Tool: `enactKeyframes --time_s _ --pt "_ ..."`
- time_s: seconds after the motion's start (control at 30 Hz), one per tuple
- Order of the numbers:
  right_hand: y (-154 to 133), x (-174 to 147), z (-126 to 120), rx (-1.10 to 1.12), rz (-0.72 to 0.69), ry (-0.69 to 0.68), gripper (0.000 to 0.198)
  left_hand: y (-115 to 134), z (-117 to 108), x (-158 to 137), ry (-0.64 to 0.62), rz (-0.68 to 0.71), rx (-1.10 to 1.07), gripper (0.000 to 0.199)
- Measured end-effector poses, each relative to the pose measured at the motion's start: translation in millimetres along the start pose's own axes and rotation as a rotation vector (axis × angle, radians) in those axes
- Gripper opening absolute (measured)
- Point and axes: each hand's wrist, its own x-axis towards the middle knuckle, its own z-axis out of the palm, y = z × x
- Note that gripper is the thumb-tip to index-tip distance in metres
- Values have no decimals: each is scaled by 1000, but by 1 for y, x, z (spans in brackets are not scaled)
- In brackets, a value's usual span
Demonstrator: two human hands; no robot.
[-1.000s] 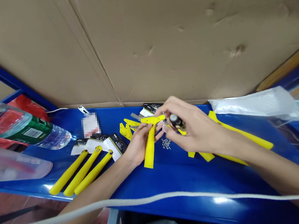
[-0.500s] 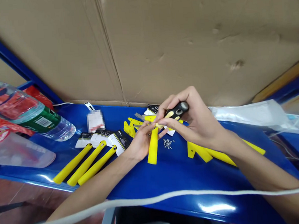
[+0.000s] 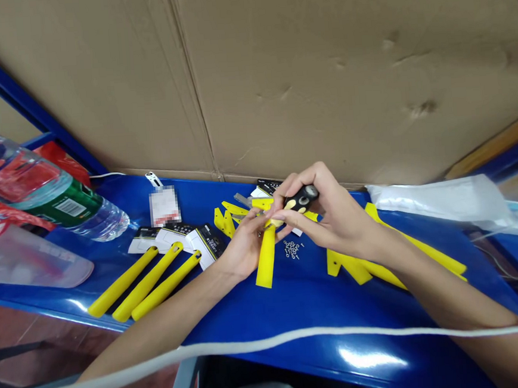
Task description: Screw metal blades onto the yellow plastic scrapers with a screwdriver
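In the middle of the head view, my left hand [image 3: 244, 246] is closed around the upper end of a yellow handle [image 3: 266, 259], whose wide end points toward me. My right hand [image 3: 320, 207] grips a black-and-yellow screwdriver [image 3: 301, 199] tilted down to the left, its butt showing at the upper right. The screwdriver's tip meets the top of the handle, where my fingers hide the contact. Just right of the handle lies a small pile of screws and nuts [image 3: 292, 249]. Several yellow pieces [image 3: 224, 220] lie behind my left hand.
Three yellow handles [image 3: 147, 283] lie side by side at left, near printed cards [image 3: 204, 246]. Further left are a water bottle [image 3: 69, 200] and a plastic cup [image 3: 30, 254]. More yellow parts [image 3: 359, 268] lie under my right forearm. A white cable [image 3: 306, 335] crosses the foreground.
My right hand and the screwdriver have shifted slightly left and down, with the screwdriver turned a little. My left hand keeps its hold on the yellow handle.
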Motion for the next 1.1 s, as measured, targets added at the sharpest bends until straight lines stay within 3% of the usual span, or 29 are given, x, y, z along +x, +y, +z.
enactKeyframes --time_s 0.23,0.43,0.63,0.8,1.1 --pt "-12 2 -9 16 -49 86 32 0 -4 1 5 -14 -22 13" --pt "-24 4 -23 26 -116 174 31 -1 -3 0 -37 -55 -51 15" --pt "-32 4 -46 -40 -100 315 31 0 3 -7 6 -126 24 20" --pt "-27 4 -60 -72 -121 305 27 0 10 -8 57 -143 69 27" --pt "-14 3 -66 -129 -81 285 30 0 10 -9 55 -147 120 22"
